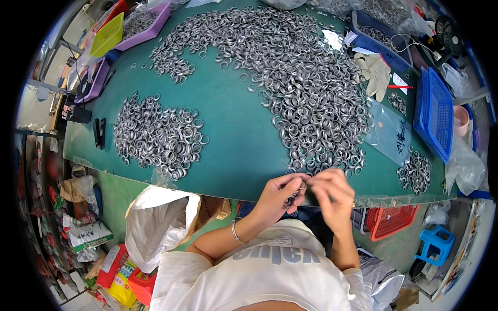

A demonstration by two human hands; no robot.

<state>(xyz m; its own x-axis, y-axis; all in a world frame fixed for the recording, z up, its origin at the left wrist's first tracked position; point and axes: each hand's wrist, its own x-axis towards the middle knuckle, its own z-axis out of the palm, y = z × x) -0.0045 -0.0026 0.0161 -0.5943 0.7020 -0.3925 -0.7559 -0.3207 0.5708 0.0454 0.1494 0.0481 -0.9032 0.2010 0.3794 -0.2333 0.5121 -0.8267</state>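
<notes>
My left hand (275, 198) is at the table's near edge, its fingers curled around several grey metal rings (292, 198). Close against it, my right hand (334, 196) has thumb and fingertips drawn together by the left fingertips. Whatever those right fingers pinch is too small and blurred to tell. Just beyond both hands lies a large heap of the same metal rings (311, 103), spreading up to the far side of the green table (233, 150). A smaller pile of rings (155, 135) lies to the left, and another pile of rings (415, 173) at the right edge.
A black stapler (99, 133) lies left. Blue baskets (434, 114), a glove (374, 72), a red pen (400, 87) and a plastic bag (389, 132) are right. Below the edge are an open white sack (155, 223), a red basket (391, 220) and a blue stool (436, 243).
</notes>
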